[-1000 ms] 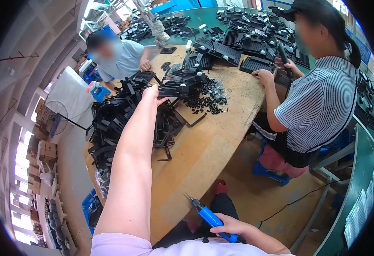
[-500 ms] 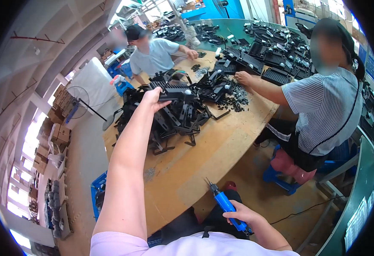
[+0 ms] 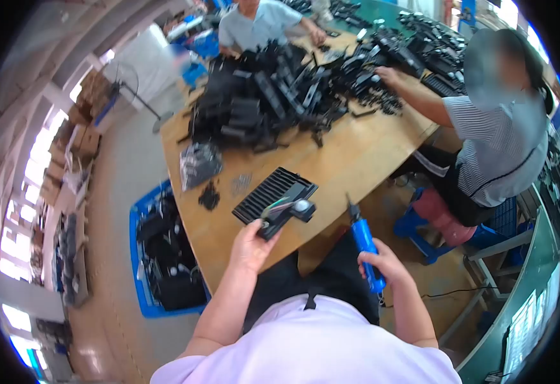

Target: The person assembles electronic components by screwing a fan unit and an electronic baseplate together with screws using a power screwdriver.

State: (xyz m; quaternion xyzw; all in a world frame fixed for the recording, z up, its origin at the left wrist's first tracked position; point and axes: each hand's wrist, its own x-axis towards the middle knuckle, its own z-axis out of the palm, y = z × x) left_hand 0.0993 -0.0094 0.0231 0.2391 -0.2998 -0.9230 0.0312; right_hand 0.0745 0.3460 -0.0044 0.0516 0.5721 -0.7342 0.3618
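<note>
Left hand (image 3: 249, 248) is pinching the unit (image 3: 273, 194) by its near end, over the tabletop (image 3: 331, 157) edge, long axis slanting away rightward; right hand (image 3: 385, 262) is wrapping snugly round the driver (image 3: 364, 237), which is pointing away, right of the unit, not touching it.

Overall illumination is bright. Overexposed white window panes (image 3: 16, 267) line the left of the frame. White paper sheets (image 3: 539, 304) at lower right carry glare. The black ribbed metal housing (image 3: 273, 192), centre, is fairly sharp; the heap of black metal parts (image 3: 254, 96), upper centre, is smeared. Wide-angle distortion curves the edges; corners are black.
</note>
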